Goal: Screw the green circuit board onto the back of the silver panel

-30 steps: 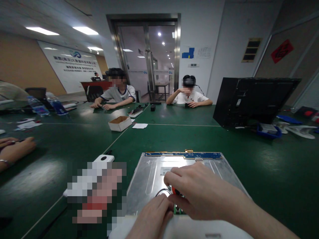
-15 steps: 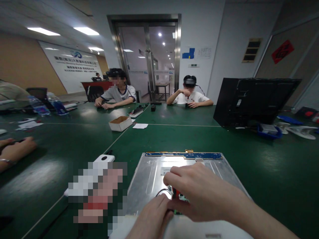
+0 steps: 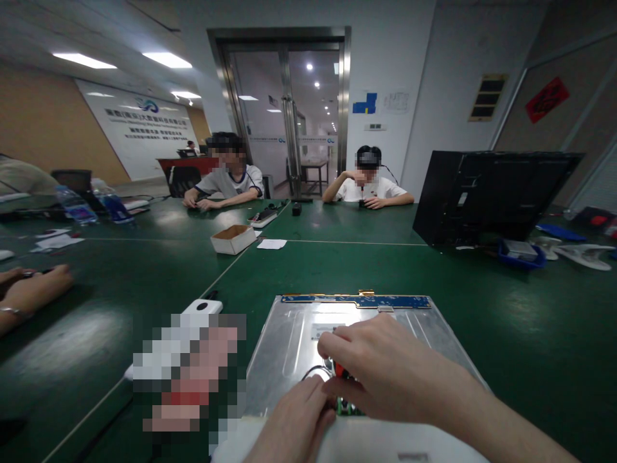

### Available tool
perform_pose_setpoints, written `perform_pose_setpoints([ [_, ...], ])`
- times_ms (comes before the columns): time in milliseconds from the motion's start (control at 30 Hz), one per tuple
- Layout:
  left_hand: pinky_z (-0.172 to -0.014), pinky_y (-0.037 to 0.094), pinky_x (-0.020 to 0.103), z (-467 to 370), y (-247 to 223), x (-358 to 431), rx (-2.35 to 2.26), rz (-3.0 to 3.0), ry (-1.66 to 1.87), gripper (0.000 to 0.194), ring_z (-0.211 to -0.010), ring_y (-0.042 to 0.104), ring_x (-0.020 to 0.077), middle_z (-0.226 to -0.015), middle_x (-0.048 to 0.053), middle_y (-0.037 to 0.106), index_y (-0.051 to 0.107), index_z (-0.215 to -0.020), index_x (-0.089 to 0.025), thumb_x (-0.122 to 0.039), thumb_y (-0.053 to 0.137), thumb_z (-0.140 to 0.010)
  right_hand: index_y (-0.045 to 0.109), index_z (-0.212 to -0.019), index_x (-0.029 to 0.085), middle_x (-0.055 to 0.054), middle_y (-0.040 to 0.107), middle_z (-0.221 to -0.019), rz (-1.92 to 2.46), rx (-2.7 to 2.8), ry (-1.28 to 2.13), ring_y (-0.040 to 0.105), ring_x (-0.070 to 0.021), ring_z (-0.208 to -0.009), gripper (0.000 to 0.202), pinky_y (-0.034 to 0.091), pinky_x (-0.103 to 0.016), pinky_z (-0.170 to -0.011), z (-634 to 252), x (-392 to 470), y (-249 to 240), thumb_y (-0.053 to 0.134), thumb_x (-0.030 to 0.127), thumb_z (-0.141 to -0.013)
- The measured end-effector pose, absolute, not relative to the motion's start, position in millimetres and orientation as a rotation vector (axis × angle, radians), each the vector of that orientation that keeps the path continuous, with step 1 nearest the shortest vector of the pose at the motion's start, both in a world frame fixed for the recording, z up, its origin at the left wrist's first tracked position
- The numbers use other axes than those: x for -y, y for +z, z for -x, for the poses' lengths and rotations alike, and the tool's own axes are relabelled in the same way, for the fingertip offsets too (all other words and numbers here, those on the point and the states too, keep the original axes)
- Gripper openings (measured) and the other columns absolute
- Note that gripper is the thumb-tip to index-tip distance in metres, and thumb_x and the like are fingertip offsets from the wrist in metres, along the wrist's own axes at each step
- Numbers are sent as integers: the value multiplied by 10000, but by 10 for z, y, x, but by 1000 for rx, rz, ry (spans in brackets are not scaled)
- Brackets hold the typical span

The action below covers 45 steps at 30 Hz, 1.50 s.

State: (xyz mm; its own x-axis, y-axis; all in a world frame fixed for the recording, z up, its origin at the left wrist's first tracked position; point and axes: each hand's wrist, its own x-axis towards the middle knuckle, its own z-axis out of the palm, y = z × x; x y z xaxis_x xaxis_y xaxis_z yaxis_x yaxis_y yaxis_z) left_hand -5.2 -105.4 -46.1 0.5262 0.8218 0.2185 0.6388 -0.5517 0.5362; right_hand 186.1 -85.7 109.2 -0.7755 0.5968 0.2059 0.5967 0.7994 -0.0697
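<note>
A flat metal display panel (image 3: 277, 347) lies before me, a narrow blue circuit strip (image 3: 400, 301) along its far edge. My right hand (image 3: 385, 366) is closed around a screwdriver with a red and black handle (image 3: 341, 371), held over a green circuit board (image 3: 348, 407) near the panel's front. The screwdriver's tip is hidden. My left hand (image 3: 299, 411) reaches in from the front, fingers together at the board's left side, close to the right fingertips. What those fingers pinch, if anything, is hidden. A dark cable (image 3: 315, 368) curves beside them.
A white device (image 3: 202, 308) and a blurred-out reddish item lie left of the panel. Beyond stand an open cardboard box (image 3: 231, 242) and a paper slip (image 3: 272, 244). A large black monitor (image 3: 491, 199) stands at right. Two people sit opposite; another person's hands (image 3: 38, 289) are at left.
My right hand has turned slightly around the screwdriver, and a bit more of the green board shows below it. My left hand stays in place.
</note>
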Motion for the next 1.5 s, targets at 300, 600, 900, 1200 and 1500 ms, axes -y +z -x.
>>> perform_pose_setpoints([
  [300, -770, 515, 317, 68, -490, 1061, -1184, -2383, 664, 187, -891, 625, 224, -1013, 67, 650, 581, -981, -218, -127, 461, -870, 521, -902, 206, 19, 664, -774, 953, 2770, 39, 546, -127, -596, 164, 151, -284, -479, -1867, 863, 1122, 620, 331, -859],
  [600, -765, 519, 320, 49, -344, 1084, -1169, -2369, 637, 180, -848, 625, 221, -968, 68, 661, 585, -943, -205, -115, 464, -845, 535, -935, 207, 9, 684, -830, 972, 2776, 108, 589, -146, -661, 151, 208, -280, -509, -1912, 865, 1188, 614, 322, -878],
  [900, -753, 511, 319, 67, -363, 1072, -1147, -2361, 634, 190, -852, 622, 220, -976, 68, 657, 583, -980, -204, -126, 461, -857, 526, -897, 206, 10, 678, -805, 963, 2758, 97, 583, -147, -650, 156, 197, -276, -503, -1918, 854, 1177, 624, 323, -864],
  [1200, -707, 467, 272, 83, -310, 1110, -1135, -2322, 641, 176, -816, 606, 197, -946, 45, 639, 543, -966, -215, -121, 546, -818, 548, -911, 201, 12, 677, -802, 974, 2731, 94, 583, -133, -639, 121, 241, -273, -511, -1975, 851, 1225, 611, 300, -881],
  [1500, -581, 461, 232, 109, -194, 1103, -1304, -2257, 996, 109, -624, 590, 155, -718, 5, 624, 557, -762, -200, -219, 568, -869, 566, -843, 211, 38, 662, -713, 1221, 2309, 213, 584, -132, -619, 235, 349, -241, -564, -2440, 705, 1241, 752, 339, -777],
])
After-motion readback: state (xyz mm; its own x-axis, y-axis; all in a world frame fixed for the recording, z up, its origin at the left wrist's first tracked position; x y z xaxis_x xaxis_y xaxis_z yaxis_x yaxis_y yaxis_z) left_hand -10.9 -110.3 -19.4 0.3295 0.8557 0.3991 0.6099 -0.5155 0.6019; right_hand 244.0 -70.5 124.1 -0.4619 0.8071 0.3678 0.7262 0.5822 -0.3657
